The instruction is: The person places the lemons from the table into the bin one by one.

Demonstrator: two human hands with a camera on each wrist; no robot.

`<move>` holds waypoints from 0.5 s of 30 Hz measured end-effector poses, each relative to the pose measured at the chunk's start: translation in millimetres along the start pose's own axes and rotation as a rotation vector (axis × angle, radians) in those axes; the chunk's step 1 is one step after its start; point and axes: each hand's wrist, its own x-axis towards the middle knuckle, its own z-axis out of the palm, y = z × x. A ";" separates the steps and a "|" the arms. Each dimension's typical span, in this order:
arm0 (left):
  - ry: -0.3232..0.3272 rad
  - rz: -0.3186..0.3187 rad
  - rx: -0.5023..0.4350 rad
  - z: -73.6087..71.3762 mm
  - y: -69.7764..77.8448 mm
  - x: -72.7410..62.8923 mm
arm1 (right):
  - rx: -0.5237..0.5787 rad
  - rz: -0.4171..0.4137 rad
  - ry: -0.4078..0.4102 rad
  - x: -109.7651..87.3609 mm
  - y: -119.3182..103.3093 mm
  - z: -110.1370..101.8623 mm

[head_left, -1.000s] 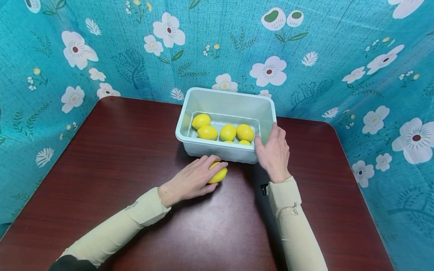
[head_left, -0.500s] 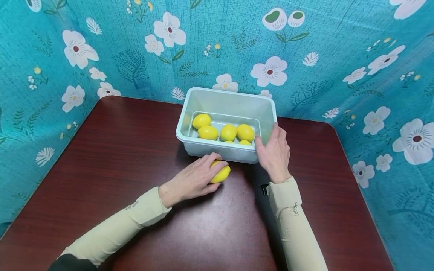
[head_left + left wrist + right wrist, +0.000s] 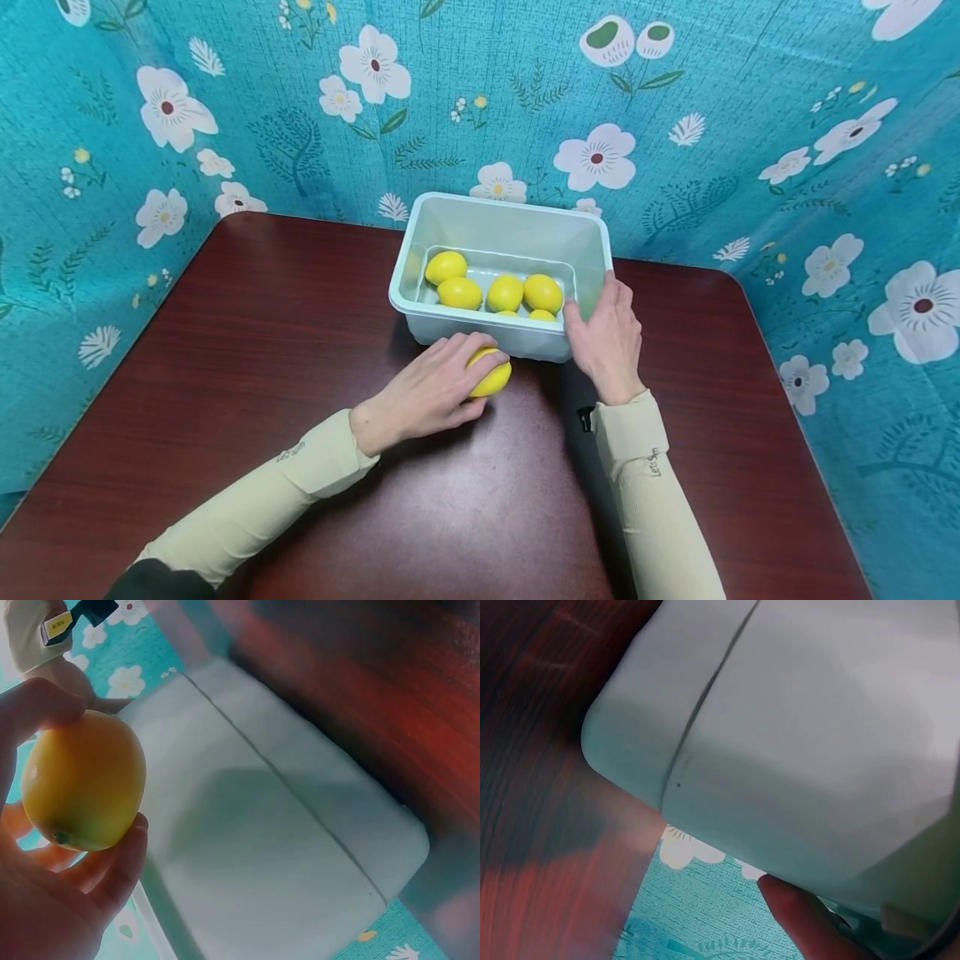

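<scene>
My left hand (image 3: 431,387) holds a yellow lemon (image 3: 491,377) just in front of the near wall of a pale grey-green plastic bin (image 3: 487,333). In the left wrist view, thumb and fingers curl round the lemon (image 3: 84,780), with the bin's wall (image 3: 247,810) beyond it. My right hand (image 3: 606,342) grips the bin's near right corner, thumb at the near rim and fingers along the right side. A fingertip (image 3: 784,896) shows against the bin's outer wall (image 3: 795,750) in the right wrist view. Several lemons (image 3: 505,293) lie inside the bin, the nearest partly hidden by its front wall.
The bin stands near the back edge of a dark red-brown wooden table (image 3: 247,333). A blue flowered cloth (image 3: 465,83) hangs behind the table and along its sides. A small black object (image 3: 584,418) sits by the right cuff.
My left hand has moved the lemon slightly right, and then slightly up in the head view, closer to the bin. My right hand and the bin stay where they were.
</scene>
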 end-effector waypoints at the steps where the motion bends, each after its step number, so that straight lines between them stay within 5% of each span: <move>1: -0.004 -0.001 0.001 -0.2 -0.2 0.2 | 0.003 0.002 -0.003 0.1 0.0 0.0; 15: 0.003 0.007 -0.009 -5.7 -0.6 4.8 | 0.026 0.036 -0.027 -1.0 0.2 -0.6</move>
